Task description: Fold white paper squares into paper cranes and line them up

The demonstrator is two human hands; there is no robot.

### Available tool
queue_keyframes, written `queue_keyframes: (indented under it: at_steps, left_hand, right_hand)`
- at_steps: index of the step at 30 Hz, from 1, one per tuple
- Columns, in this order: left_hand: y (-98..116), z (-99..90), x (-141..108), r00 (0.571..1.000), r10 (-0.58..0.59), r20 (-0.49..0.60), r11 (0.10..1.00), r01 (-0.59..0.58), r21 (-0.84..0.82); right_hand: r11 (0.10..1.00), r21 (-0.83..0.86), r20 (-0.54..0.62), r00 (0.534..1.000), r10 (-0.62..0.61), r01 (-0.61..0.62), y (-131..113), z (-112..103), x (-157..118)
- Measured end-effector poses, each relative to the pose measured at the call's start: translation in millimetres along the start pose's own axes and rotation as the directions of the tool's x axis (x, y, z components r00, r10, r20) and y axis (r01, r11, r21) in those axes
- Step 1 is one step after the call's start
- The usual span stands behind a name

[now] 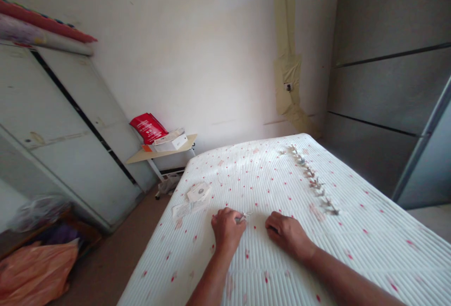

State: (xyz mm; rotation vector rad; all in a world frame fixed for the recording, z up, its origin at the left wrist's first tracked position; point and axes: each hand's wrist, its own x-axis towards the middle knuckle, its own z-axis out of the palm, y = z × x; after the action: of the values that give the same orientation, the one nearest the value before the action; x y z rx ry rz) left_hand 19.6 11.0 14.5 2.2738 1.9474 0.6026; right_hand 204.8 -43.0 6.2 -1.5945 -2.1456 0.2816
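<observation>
My left hand (228, 225) is closed over the mattress, thumb and fingers pinching a small whitish paper-like piece (245, 215) whose tips stick out to the right. To its right, my right hand (287, 231) rests low with the fingers curled in; whatever may be inside is hidden. A gap separates the two hands. On the right part of the white, red-dotted mattress (260, 259), several small spiky pieces (316, 184), apparently folded paper, form a slanting row. Printed paper sheets (198, 192) lie beyond my left hand.
A small table (141, 156) at the back left bears a red bag (148, 128) and a white box (171, 143). Pale cabinets (66, 122) stand left, with an orange plastic bag (38, 273) below. A large grey wardrobe (380, 94) borders the mattress on the right.
</observation>
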Motion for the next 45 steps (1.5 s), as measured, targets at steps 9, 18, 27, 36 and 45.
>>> queue_keyframes:
  at_steps: [9, 18, 27, 36, 45]
  left_hand:
    - [-2, 6.5, 8, 1.0, 0.021, -0.017, 0.999, -0.022, -0.045]
    - [24, 13.1, 33, 0.996, 0.082, -0.03, 0.987, -0.086, -0.138]
    - [57, 28.0, 60, 0.987, 0.157, -0.026, 0.975, -0.159, -0.155]
    - [64, 52.2, 73, 0.982, 0.187, 0.002, 0.969, -0.184, -0.163]
    - [37, 52.4, 71, 0.955, 0.292, -0.053, 0.907, -0.294, -0.302]
  right_hand:
    - [1.0, -0.022, 0.0, 1.0, -0.005, 0.005, 0, 2, 1]
    - [0.988, 0.151, -0.039, 0.998, 0.047, -0.041, 2, 0, 1]
    - [0.906, 0.379, -0.196, 0.941, 0.276, -0.187, 39, -22, 29]
    - [0.953, 0.216, -0.309, 0.912, 0.271, -0.21, 68, -13, 60]
    - [0.988, 0.018, -0.3, 0.941, 0.154, -0.156, 62, -9, 57]
